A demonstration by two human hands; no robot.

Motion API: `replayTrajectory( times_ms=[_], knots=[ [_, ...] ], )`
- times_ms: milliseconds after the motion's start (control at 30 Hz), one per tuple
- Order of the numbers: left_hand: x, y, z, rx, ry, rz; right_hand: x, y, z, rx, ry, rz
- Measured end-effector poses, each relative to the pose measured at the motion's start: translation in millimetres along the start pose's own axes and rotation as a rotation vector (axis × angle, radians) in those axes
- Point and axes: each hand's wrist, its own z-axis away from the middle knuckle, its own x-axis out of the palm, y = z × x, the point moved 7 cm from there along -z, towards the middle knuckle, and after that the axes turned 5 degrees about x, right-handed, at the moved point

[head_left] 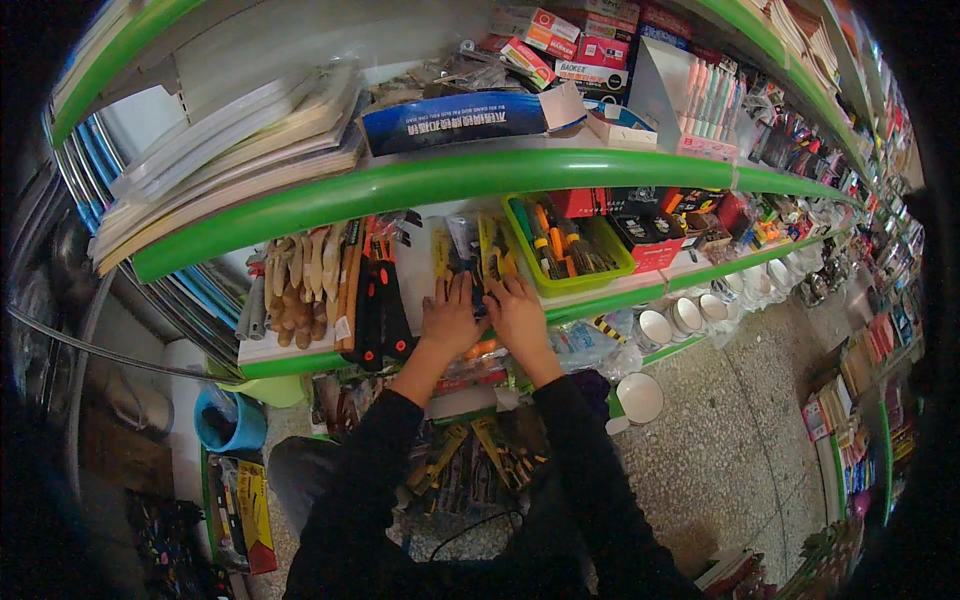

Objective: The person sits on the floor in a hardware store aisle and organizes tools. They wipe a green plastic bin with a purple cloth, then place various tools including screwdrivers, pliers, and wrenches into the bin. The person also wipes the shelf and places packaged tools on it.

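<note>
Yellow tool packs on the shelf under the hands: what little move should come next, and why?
Probably nudge the flat yellow-backed tool packs straight against the lime-green plastic basket. Left hand and right hand both lie flat on the packs at the green-edged shelf front, and the packs look fanned, not squared.

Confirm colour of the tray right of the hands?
Lime green tray, holding screwdrivers; head view shows it.

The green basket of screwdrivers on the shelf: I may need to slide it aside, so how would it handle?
The green basket is packed with screwdrivers, so it probably feels heavy for its size. Its low, wide shape should slide rather than tip. Loosely piled tools may shift or rattle. It sits just right of the right hand.
</note>
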Motion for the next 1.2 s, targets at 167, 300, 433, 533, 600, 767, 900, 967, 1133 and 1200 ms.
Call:
replayTrajectory(
  times_ms=[167, 300, 433, 533, 600, 767, 900, 967, 1133, 1200],
  knots=[
    [4.0, -3.4, -1.3, -0.029, 0.015, 0.031, 13.1, 17.7, 2.1, 0.020, -0.067, 0.107],
    [10.4, -12.3, -4.9, -0.133, 0.068, 0.025, 14.3, 23.4, 6.0, 0.166, -0.144, 0.039],
    [8.2, -4.0, -4.9, -0.126, 0.060, 0.030, 13.8, 27.6, 7.8, 0.114, -0.096, 0.062],
    [11.5, -6.2, -4.4, -0.027, 0.175, 0.000, 14.8, 23.5, 5.3, 0.058, -0.031, 0.107],
    [15.3, -9.7, -5.4, -0.028, 0.188, -0.003, 15.3, 20.6, 4.5, 0.037, 0.002, 0.134],
    [10.7, -6.8, -1.6, -0.050, 0.142, 0.014, 13.9, 28.7, 1.4, 0.107, -0.078, 0.086],
    [0.9, -2.6, 7.2, -0.075, 0.199, -0.058, 9.0, 25.7, 5.3, 0.076, -0.004, 0.190],
    [-4.0, 4.9, 10.3, -0.002, 0.293, -0.121, 8.1, 20.9, 7.5, 0.067, 0.024, 0.233],
    [-7.4, 12.2, 12.1, 0.108, 0.227, 0.067, 5.7, 19.9, 10.0, 0.051, -0.019, 0.133],
    [-9.6, 15.5, 11.3, 0.114, 0.157, -0.002, 3.6, 23.2, 11.1, 0.050, -0.076, 0.116]
  ],
)
